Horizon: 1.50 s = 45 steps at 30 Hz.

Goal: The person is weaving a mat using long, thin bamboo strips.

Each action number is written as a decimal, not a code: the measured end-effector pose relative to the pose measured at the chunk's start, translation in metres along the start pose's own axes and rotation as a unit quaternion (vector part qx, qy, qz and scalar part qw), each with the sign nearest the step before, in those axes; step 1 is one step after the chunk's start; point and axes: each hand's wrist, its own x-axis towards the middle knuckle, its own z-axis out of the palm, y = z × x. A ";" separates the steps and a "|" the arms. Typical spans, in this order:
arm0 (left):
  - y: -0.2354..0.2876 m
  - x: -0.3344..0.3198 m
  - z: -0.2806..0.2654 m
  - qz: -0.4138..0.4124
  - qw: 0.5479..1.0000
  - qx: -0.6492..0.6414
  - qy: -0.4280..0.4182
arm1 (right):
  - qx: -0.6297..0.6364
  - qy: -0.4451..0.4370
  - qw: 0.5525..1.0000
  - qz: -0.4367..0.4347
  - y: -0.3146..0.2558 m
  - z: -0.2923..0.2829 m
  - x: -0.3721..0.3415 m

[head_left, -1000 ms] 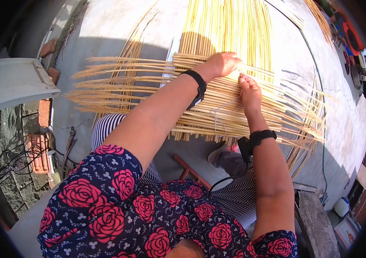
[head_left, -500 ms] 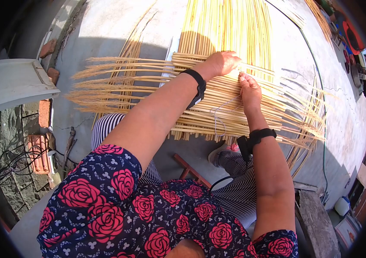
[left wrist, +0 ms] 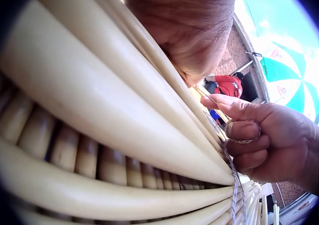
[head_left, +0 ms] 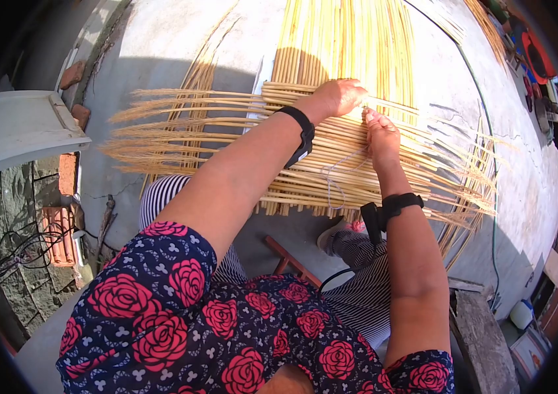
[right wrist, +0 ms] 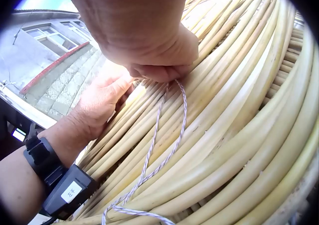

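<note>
Plainly, in the right wrist view the right hand (right wrist: 144, 31) is bent down over the pale stalks (right wrist: 214, 130), its curled fingers holding a white-and-purple cord (right wrist: 141, 179). Two strands run down from the grip, cross below it and lie over the stalks. The left hand (right wrist: 99, 103) rests at the stalks just beside that grip, its thumb toward it; a black strap (right wrist: 42, 158) with a labelled box (right wrist: 70, 191) is on its wrist.

In the left wrist view, the cord passes round a finger of the right hand, near a ring (left wrist: 229, 129), and hangs beneath the grip against the stalks. That grip is narrow, thumb and forefinger nearly together. The left hand's heel fills the top, its fingers mostly hidden, so whether they grip anything I cannot tell.

In the head view, the left forearm slants inward across the crosswise stalks, wrist bent, hand just beyond the right one. The right forearm reaches forward, fingertips raised, and a loop of cord lies on the stalks nearer the body than its grip.
</note>
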 end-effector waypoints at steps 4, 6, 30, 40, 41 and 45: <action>-0.004 0.000 0.005 0.025 1.000 0.001 0.018 | 0.001 0.000 1.000 0.003 -0.001 0.001 -0.003; -0.007 0.001 0.008 0.036 0.999 -0.005 0.030 | -0.004 -0.006 1.000 0.003 0.000 0.000 -0.006; -0.008 -0.004 0.004 0.044 0.995 -0.070 0.057 | -0.022 -0.061 0.998 0.022 -0.005 -0.006 -0.010; -0.013 -0.005 0.011 0.082 0.990 -0.075 0.091 | -0.021 -0.030 0.999 0.035 -0.002 -0.004 -0.012; -0.013 -0.005 0.010 0.082 0.990 -0.075 0.090 | -0.021 -0.029 0.999 0.034 -0.001 -0.005 -0.011; -0.010 -0.005 0.007 0.068 0.992 -0.070 0.078 | -0.019 -0.027 0.999 0.028 -0.003 -0.005 -0.014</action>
